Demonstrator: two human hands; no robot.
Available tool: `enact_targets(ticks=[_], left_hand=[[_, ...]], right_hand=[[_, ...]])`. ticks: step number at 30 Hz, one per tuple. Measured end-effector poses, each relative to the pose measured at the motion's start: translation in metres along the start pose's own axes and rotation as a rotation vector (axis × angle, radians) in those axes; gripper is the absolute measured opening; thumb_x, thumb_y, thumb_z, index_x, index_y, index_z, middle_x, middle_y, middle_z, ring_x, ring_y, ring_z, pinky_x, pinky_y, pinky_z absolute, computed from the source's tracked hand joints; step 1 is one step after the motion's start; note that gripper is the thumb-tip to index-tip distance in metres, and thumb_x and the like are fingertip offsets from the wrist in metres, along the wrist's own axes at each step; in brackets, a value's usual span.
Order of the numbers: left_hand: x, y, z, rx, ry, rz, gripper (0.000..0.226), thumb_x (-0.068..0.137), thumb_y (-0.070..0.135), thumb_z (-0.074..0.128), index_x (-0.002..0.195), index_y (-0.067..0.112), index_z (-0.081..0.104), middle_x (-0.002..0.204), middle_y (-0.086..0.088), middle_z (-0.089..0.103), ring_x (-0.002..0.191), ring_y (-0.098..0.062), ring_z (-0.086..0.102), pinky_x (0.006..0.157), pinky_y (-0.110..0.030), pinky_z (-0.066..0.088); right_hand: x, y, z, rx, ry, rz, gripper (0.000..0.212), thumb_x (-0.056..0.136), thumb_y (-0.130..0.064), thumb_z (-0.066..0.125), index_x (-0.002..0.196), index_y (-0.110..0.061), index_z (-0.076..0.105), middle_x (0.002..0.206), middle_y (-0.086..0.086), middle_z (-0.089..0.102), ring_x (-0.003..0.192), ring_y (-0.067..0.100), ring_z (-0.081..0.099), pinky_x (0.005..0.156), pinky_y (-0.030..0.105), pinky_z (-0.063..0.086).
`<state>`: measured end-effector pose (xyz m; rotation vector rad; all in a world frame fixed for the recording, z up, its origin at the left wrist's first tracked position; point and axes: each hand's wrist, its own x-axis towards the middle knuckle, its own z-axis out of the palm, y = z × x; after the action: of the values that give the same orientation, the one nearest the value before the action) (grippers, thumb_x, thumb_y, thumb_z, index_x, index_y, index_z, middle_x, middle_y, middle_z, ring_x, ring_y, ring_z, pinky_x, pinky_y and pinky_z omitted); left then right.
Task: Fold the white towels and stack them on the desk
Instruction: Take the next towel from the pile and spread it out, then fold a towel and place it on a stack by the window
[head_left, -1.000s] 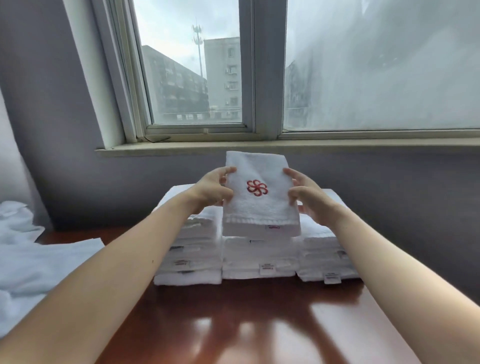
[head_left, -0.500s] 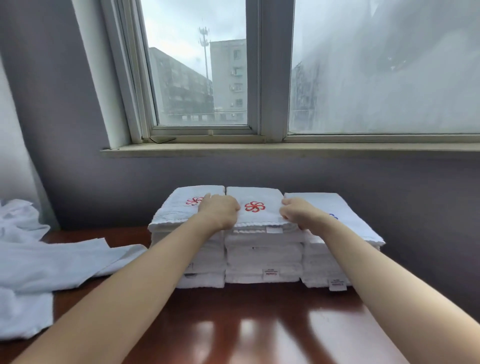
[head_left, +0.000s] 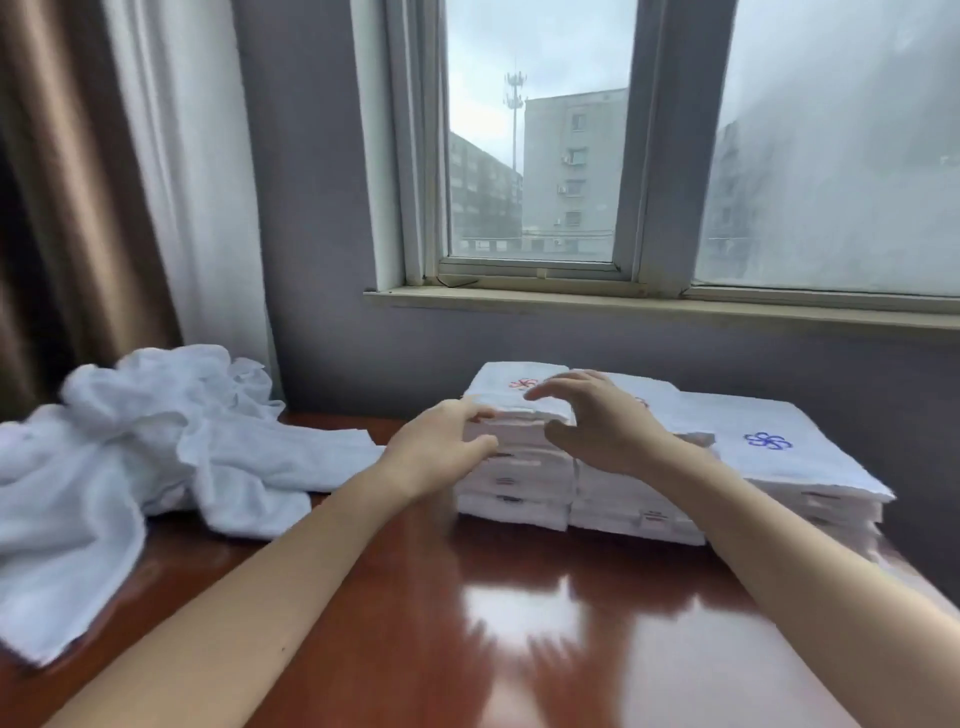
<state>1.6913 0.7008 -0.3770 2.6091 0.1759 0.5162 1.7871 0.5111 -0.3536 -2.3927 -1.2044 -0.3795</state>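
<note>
Motion-blurred right hand (head_left: 597, 426) covering the top of the middle stack of folded white towels (head_left: 618, 499), small sewn labels (head_left: 506, 480) on folded edges too smeared to read, crumpled heap of unfolded white towels (head_left: 130, 441) cut by left edge

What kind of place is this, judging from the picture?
Probably a hotel room or housekeeping area: stacks of folded white towels with embroidered logos on a glossy wooden desk, heavy curtains, and a window facing city buildings.

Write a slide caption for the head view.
Left hand and right hand, open, at folded towel stacks on the desk; unfolded towels beside.
</note>
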Motion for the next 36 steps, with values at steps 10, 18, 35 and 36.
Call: enact_targets(ticks=[10, 18, 35, 36], left_hand=[[-0.115, -0.159, -0.074, 0.150, 0.040, -0.358, 0.040, 0.088, 0.036, 0.059, 0.128, 0.037, 0.058, 0.139, 0.017, 0.050, 0.123, -0.007, 0.050, 0.095, -0.025, 0.042], [-0.156, -0.239, -0.090, 0.272, -0.017, -0.401, 0.050, 0.089, 0.036, 0.061, 0.138, 0.032, 0.053, 0.144, 0.011, 0.046, 0.133, -0.010, 0.041, 0.108, -0.027, 0.036], [-0.132, -0.267, -0.046, 0.255, 0.005, -0.294, 0.051, 0.102, 0.023, 0.043, 0.151, 0.028, 0.029, 0.163, 0.007, 0.012, 0.151, -0.013, 0.000, 0.121, -0.036, 0.010], [-0.130, -0.265, -0.047, 0.239, 0.031, -0.283, 0.047, 0.103, 0.024, 0.042, 0.149, 0.027, 0.033, 0.162, 0.008, 0.017, 0.151, -0.014, 0.004, 0.120, -0.037, 0.014]], right_hand=[[0.048, -0.143, 0.119, 0.059, -0.229, -0.266, 0.049, 0.086, -0.019, 0.060, 0.133, -0.031, 0.057, 0.138, -0.011, 0.053, 0.136, 0.012, 0.034, 0.106, 0.034, 0.038], [0.079, -0.211, 0.215, 0.006, -0.435, -0.288, 0.060, 0.090, -0.026, 0.057, 0.147, -0.030, 0.039, 0.149, -0.005, 0.045, 0.139, 0.020, 0.037, 0.105, 0.037, 0.039], [0.075, -0.218, 0.252, 0.188, -0.342, -0.012, 0.021, 0.087, -0.018, 0.048, 0.066, -0.018, 0.046, 0.071, 0.000, 0.053, 0.070, 0.019, 0.049, 0.059, 0.030, 0.035], [0.077, -0.216, 0.242, 0.326, -0.319, 0.056, 0.025, 0.087, -0.015, 0.047, 0.063, -0.017, 0.043, 0.066, -0.001, 0.050, 0.064, 0.018, 0.047, 0.058, 0.031, 0.034]])
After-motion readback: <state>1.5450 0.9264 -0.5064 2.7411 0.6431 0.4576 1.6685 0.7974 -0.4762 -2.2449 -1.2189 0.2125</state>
